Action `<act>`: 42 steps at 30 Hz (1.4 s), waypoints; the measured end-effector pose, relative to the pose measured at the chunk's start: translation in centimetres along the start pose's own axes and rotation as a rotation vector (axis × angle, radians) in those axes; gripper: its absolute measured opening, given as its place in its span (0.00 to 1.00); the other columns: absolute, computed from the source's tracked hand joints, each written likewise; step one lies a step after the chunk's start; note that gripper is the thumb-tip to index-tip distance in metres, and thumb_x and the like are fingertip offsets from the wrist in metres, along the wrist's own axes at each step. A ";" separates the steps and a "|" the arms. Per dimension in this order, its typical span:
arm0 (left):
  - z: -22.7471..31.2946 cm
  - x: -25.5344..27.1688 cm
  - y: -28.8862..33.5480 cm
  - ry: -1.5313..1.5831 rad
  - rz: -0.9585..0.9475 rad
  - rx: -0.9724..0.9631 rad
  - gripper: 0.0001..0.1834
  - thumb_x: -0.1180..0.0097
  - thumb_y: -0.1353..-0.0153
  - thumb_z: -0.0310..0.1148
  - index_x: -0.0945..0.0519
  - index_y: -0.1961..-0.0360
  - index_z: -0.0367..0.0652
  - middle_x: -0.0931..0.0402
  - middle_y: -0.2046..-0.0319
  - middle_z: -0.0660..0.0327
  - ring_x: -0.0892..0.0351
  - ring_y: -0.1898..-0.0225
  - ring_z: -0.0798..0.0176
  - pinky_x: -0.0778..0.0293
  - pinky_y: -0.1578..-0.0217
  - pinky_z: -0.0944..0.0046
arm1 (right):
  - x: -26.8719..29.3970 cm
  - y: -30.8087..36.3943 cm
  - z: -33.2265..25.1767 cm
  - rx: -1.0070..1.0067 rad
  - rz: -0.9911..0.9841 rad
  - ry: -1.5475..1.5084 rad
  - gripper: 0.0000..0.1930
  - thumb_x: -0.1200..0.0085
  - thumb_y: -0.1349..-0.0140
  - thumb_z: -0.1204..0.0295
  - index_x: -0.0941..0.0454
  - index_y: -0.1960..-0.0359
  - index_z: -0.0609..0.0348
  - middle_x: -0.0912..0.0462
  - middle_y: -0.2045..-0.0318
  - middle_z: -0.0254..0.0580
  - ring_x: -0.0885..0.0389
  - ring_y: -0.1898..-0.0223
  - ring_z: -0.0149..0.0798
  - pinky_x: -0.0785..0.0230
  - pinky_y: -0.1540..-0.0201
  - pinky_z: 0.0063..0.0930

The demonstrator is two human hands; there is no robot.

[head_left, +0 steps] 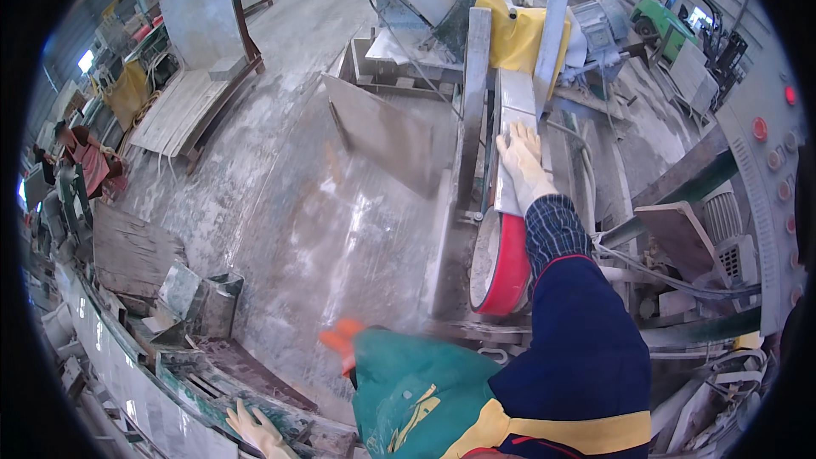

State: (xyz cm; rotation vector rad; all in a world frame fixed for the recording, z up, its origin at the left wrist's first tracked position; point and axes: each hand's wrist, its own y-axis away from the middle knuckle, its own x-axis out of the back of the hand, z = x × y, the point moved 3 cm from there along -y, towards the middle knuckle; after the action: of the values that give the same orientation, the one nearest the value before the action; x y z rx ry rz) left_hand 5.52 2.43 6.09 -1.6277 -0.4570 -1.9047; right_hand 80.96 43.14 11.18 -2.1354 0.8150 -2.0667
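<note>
My right hand (524, 161), in a cream glove, reaches forward and lies flat on a row of pale stone-like strips (517, 102). These strips lie on a narrow conveyor, whose red belt end (503, 276) curves round below my wrist. The fingers are stretched out, wrapped around nothing. Down at the lower left is my left hand (253, 432), also gloved, with fingers apart and nothing visible in it. Nearest to it are a long pale slab (174, 412) and a worn green metal frame (191, 378). The lower edge cuts off part of that hand.
A yellow cover (517, 38) and a grey motor (599, 25) stand at the conveyor's far end. A control panel (769, 161) rises at right. A tilted board (382, 132) stands left of the conveyor. Farther off are a green forklift (667, 25) and a person (89, 161).
</note>
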 end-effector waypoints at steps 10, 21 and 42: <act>-0.1 -0.4 -0.2 0.134 0.096 -0.036 0.24 0.46 0.38 0.25 0.25 0.39 0.40 0.37 0.34 0.39 0.44 0.31 0.35 0.44 0.32 0.47 | 6.3 13.0 -4.6 -0.105 -0.168 -0.058 0.36 0.51 0.37 0.50 0.39 0.30 0.56 0.40 0.29 0.47 0.47 0.27 0.53 0.58 0.27 0.53; 0.6 0.5 0.2 0.191 0.099 0.002 0.21 0.47 0.36 0.28 0.23 0.41 0.39 0.36 0.35 0.38 0.44 0.30 0.36 0.44 0.32 0.47 | 10.3 13.0 -5.9 -0.487 -0.334 -0.167 0.54 0.32 0.54 0.45 0.46 0.27 0.48 0.45 0.29 0.48 0.48 0.28 0.59 0.43 0.32 0.54; 15.5 5.7 0.6 1.725 -0.347 0.106 0.29 0.54 0.27 0.43 0.40 0.29 0.46 0.32 0.35 0.48 0.25 0.40 0.51 0.24 0.45 0.60 | 16.0 14.8 -20.7 0.151 -0.527 -1.095 0.44 0.27 0.56 0.65 0.32 0.32 0.52 0.26 0.39 0.44 0.26 0.49 0.36 0.33 0.45 0.26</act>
State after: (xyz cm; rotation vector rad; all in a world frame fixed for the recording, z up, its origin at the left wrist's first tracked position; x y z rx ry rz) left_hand 17.46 10.09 14.61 0.5231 -0.0376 -2.6135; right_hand 55.93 30.41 21.94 -2.9798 -0.0544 -0.6680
